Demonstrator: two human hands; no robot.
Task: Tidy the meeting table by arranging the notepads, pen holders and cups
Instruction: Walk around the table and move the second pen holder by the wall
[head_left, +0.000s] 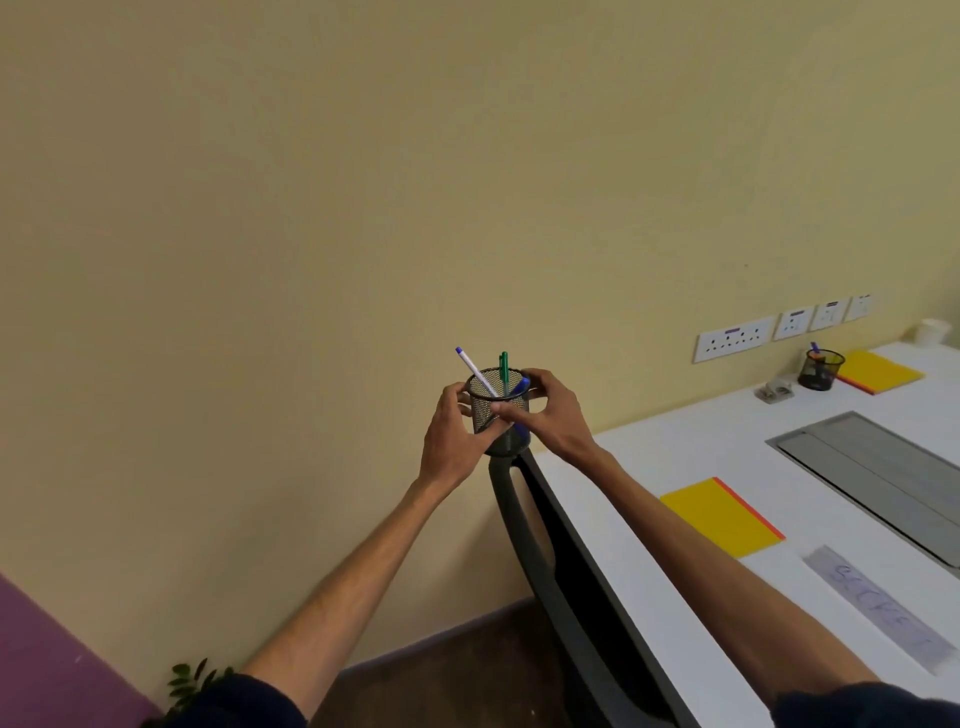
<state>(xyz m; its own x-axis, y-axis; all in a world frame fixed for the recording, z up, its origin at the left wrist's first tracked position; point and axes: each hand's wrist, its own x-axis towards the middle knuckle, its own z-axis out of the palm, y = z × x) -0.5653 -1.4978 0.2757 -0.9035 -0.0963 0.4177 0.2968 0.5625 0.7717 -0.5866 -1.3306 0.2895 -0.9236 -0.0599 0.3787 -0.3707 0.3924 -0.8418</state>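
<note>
Pen holder (506, 441) of black mesh, pens (503, 371) inside, is held in the air beyond the left edge of the tabletop (649, 545); left grip (449, 441) wraps its side, right grip (556, 415) curls over its rim.

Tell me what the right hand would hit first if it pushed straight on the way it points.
The mesh pen holder, which the right hand grips. Straight beyond sits the left hand, gripping the holder's other side. The wall lies behind; how far is unclear.
</note>
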